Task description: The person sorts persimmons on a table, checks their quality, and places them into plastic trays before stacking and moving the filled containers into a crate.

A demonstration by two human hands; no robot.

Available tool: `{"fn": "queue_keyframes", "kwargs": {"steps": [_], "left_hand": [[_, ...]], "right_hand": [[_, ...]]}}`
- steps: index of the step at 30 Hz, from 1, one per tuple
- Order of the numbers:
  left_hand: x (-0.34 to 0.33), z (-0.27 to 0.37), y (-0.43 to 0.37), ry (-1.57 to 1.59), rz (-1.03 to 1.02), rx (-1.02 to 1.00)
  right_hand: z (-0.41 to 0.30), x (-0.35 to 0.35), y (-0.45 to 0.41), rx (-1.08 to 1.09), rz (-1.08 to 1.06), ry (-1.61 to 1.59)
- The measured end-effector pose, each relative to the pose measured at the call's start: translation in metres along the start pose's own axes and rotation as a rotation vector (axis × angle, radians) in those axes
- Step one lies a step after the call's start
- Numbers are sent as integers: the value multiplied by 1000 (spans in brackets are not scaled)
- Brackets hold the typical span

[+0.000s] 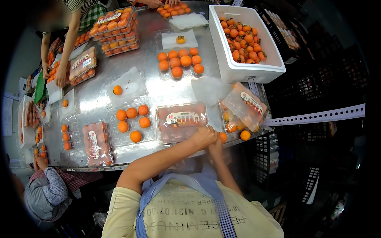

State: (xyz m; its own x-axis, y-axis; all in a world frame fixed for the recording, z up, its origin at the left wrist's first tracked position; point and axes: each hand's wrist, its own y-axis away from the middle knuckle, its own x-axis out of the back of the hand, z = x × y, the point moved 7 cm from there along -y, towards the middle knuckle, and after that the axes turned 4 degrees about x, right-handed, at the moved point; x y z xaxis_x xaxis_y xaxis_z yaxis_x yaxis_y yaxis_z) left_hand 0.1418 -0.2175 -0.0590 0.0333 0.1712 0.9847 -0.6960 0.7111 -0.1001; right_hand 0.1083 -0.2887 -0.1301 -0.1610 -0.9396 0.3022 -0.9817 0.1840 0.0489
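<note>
My left hand (206, 137) and my right hand (215, 146) meet at the table's near edge, the left partly over the right. Their fingers look bent, but whether anything is between them is hidden. Just left of them lies a clear plastic clamshell pack (182, 126) with a printed label, persimmons dimly visible through its covering. A loose persimmon (223, 137) sits right beside my right hand, and another persimmon (245, 135) rests farther right. Behind these, a labelled lid with a pale liner (245, 104) lies askew over a tray of persimmons (231, 127).
A white foam box (253, 73) of persimmons stands at the back right of the metal table (175, 92). Open trays (134, 125) hold several persimmons. Stacked packs (117, 35) rise at the far left. Co-workers' hands (61, 76) work at the left, and others at the far edge.
</note>
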Motion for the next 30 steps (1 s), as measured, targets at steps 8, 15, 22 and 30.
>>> {"fn": "queue_keyframes", "kwargs": {"steps": [8, 15, 22, 30], "left_hand": [[66, -18, -16, 95, 88, -7], [128, -93, -33, 248, 196, 218], [150, -161, -20, 132, 270, 370], [154, -202, 25, 131, 384, 440]], "right_hand": [[-5, -1, 1, -91, -9, 94], [23, -7, 7, -389, -131, -174], [-55, 9, -21, 48, -187, 528], [-88, -13, -98, 230, -31, 303]]}}
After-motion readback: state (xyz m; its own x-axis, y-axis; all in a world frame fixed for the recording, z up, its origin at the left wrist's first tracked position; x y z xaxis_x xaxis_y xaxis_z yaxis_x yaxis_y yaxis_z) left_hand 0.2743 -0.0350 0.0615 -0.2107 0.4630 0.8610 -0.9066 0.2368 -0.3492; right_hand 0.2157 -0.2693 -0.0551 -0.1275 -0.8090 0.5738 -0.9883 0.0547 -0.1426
